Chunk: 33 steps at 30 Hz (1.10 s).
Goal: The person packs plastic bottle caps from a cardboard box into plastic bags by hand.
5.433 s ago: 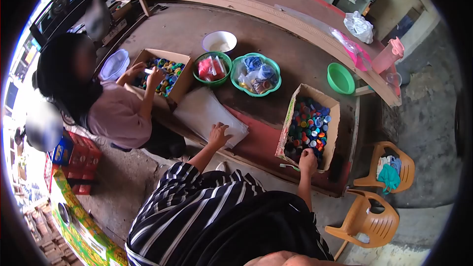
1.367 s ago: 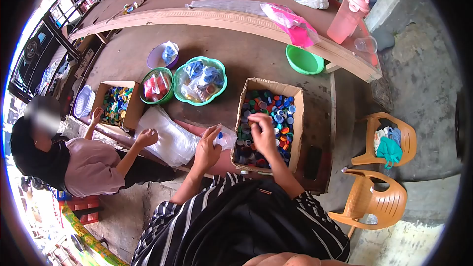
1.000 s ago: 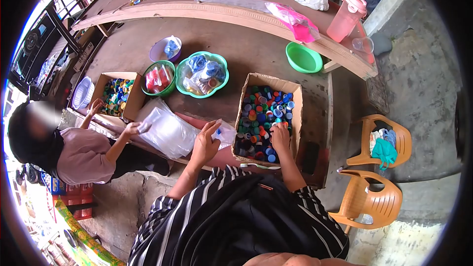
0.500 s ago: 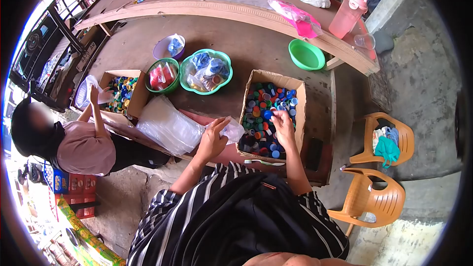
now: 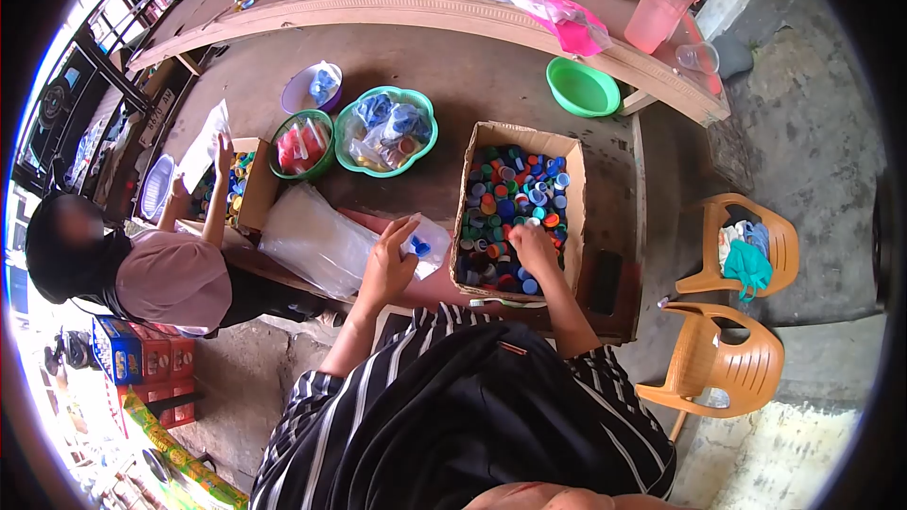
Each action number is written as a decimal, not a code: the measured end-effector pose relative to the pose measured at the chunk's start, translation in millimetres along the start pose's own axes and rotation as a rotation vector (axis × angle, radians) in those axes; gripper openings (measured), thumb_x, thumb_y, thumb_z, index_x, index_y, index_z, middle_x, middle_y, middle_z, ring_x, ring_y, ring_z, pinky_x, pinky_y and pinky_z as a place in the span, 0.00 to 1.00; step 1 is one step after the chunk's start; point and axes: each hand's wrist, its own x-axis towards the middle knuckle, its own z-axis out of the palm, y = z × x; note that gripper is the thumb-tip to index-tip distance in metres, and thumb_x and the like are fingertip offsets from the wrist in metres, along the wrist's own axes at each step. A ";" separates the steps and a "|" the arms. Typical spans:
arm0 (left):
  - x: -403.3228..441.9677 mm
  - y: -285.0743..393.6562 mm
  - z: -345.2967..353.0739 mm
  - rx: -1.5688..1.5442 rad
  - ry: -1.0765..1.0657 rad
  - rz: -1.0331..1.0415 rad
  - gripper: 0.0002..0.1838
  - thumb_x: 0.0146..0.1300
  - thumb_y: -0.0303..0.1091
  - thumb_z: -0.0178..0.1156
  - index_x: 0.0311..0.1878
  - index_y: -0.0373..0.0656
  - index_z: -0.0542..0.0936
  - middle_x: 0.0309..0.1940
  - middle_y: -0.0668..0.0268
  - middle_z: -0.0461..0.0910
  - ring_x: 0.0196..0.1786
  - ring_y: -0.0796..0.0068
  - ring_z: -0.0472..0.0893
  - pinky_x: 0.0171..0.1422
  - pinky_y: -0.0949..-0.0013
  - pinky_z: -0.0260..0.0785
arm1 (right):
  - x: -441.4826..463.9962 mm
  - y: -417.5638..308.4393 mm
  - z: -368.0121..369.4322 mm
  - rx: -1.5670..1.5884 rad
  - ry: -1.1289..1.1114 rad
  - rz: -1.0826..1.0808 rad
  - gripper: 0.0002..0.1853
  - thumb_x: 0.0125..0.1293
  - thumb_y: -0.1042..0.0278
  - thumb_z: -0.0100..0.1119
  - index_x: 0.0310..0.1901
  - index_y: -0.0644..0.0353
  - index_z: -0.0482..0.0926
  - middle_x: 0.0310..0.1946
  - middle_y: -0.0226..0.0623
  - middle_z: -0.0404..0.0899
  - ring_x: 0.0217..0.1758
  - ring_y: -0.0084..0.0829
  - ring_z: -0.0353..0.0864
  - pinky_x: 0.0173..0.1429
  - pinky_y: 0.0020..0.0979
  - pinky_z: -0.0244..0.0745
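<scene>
My left hand [image 5: 389,260] pinches a clear plastic bag [image 5: 435,240] at the left of the cardboard box. Blue bottle caps [image 5: 417,246] show through its film. Over the near part of the cardboard box [image 5: 578,146], my right hand [image 5: 535,247] is closed with curled fingers. What they hold, if anything, is hidden. Loose bottle caps [image 5: 501,191] in blue, green, red, orange and white fill the box. A stack of flat clear bags [image 5: 307,236] lies left of my left hand.
A co-worker [image 5: 170,274] at the left holds up a bag [image 5: 205,146] beside another box of caps [image 5: 253,203]. Beyond stand a teal basket [image 5: 433,132], a green basket [image 5: 326,163], a purple bowl [image 5: 295,93] and a green basin [image 5: 581,90]. Plastic chairs [image 5: 732,368] stand at the right.
The blue cap that was in my right hand now shows in the bag at my left hand. My right hand is back down over the caps. The co-worker's bag has been raised.
</scene>
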 end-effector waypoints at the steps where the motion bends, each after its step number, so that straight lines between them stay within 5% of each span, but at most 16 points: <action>1: -0.8 9.0 -6.2 0.016 -0.027 -0.018 0.31 0.50 0.19 0.53 0.62 0.36 0.78 0.63 0.51 0.77 0.32 0.65 0.81 0.41 0.67 0.73 | -8.0 10.3 10.0 -0.117 -0.078 0.008 0.12 0.58 0.71 0.69 0.43 0.59 0.80 0.40 0.40 0.81 0.43 0.47 0.80 0.48 0.44 0.76; 5: 4.5 38.3 -22.4 0.019 -0.134 0.024 0.32 0.50 0.18 0.51 0.63 0.37 0.77 0.62 0.51 0.77 0.47 0.58 0.83 0.49 0.66 0.74 | -31.1 -2.3 7.4 -0.170 -0.048 0.025 0.15 0.53 0.71 0.70 0.44 0.54 0.82 0.45 0.36 0.82 0.52 0.44 0.76 0.54 0.45 0.73; 10: 10.7 39.6 -17.9 0.005 -0.175 -0.011 0.33 0.50 0.17 0.49 0.64 0.38 0.77 0.63 0.51 0.77 0.60 0.49 0.80 0.60 0.62 0.73 | -28.1 -4.2 5.5 -0.148 -0.024 0.028 0.14 0.55 0.72 0.70 0.44 0.55 0.82 0.41 0.38 0.82 0.52 0.44 0.77 0.53 0.45 0.73; 14: 15.4 32.8 -12.3 0.038 -0.156 0.018 0.32 0.50 0.18 0.51 0.64 0.39 0.77 0.63 0.51 0.77 0.62 0.47 0.78 0.64 0.57 0.72 | -17.0 -29.2 -20.5 0.243 0.095 0.030 0.16 0.57 0.75 0.68 0.48 0.56 0.82 0.43 0.37 0.82 0.49 0.46 0.79 0.53 0.43 0.73; 18: 17.5 31.8 -5.5 0.052 -0.145 0.022 0.32 0.50 0.18 0.52 0.63 0.38 0.77 0.62 0.51 0.77 0.61 0.47 0.79 0.64 0.57 0.72 | -4.1 -128.3 -94.1 0.480 0.441 -0.234 0.16 0.63 0.81 0.65 0.52 0.60 0.81 0.45 0.41 0.80 0.46 0.40 0.80 0.51 0.33 0.76; 20: 14.6 26.4 1.4 0.037 -0.156 0.018 0.32 0.50 0.18 0.52 0.63 0.37 0.77 0.62 0.50 0.77 0.61 0.46 0.79 0.64 0.57 0.73 | -5.0 -159.3 -102.9 0.562 0.547 -0.388 0.17 0.62 0.79 0.65 0.53 0.57 0.81 0.45 0.39 0.81 0.48 0.40 0.79 0.53 0.38 0.74; 22: 15.6 24.6 4.7 0.027 -0.148 0.062 0.32 0.50 0.18 0.52 0.63 0.37 0.77 0.62 0.49 0.77 0.61 0.46 0.79 0.63 0.57 0.73 | 1.4 -168.5 -109.2 0.406 0.267 -0.572 0.19 0.61 0.78 0.67 0.55 0.55 0.81 0.48 0.36 0.81 0.49 0.40 0.80 0.54 0.38 0.74; 24: 17.1 27.1 3.5 0.022 -0.141 0.071 0.31 0.50 0.17 0.52 0.63 0.36 0.77 0.62 0.49 0.77 0.61 0.46 0.79 0.63 0.58 0.73 | 8.3 -169.1 -103.0 0.458 0.305 -0.564 0.19 0.60 0.78 0.68 0.54 0.55 0.82 0.48 0.37 0.81 0.49 0.40 0.80 0.53 0.37 0.74; 26: 16.8 36.9 -1.7 0.015 -0.134 0.038 0.31 0.50 0.17 0.52 0.63 0.36 0.77 0.61 0.49 0.77 0.60 0.46 0.79 0.62 0.58 0.73 | 19.5 -142.3 -96.4 0.592 0.354 -0.411 0.18 0.62 0.77 0.67 0.54 0.56 0.81 0.47 0.38 0.81 0.50 0.41 0.81 0.54 0.37 0.75; 29: 11.0 30.1 -4.8 0.001 -0.127 0.007 0.32 0.51 0.17 0.50 0.64 0.37 0.76 0.61 0.49 0.77 0.56 0.47 0.81 0.59 0.60 0.73 | 30.2 -79.0 -62.5 0.665 0.326 0.018 0.04 0.66 0.76 0.63 0.42 0.61 0.81 0.38 0.40 0.79 0.38 0.39 0.83 0.45 0.33 0.78; 30: 9.4 29.4 -6.2 -0.012 -0.126 -0.014 0.32 0.51 0.17 0.50 0.64 0.37 0.76 0.61 0.49 0.77 0.55 0.47 0.81 0.59 0.61 0.73 | 25.6 -49.1 -49.6 0.366 0.208 0.011 0.06 0.64 0.72 0.65 0.41 0.60 0.81 0.35 0.39 0.79 0.39 0.42 0.84 0.46 0.35 0.79; 33: 7.0 27.4 -9.2 -0.015 -0.147 -0.063 0.33 0.51 0.17 0.49 0.65 0.39 0.76 0.61 0.50 0.77 0.52 0.49 0.81 0.56 0.63 0.74 | -7.2 -1.7 -3.7 0.228 -0.183 -0.008 0.12 0.57 0.67 0.70 0.42 0.58 0.82 0.36 0.40 0.80 0.42 0.45 0.83 0.46 0.44 0.77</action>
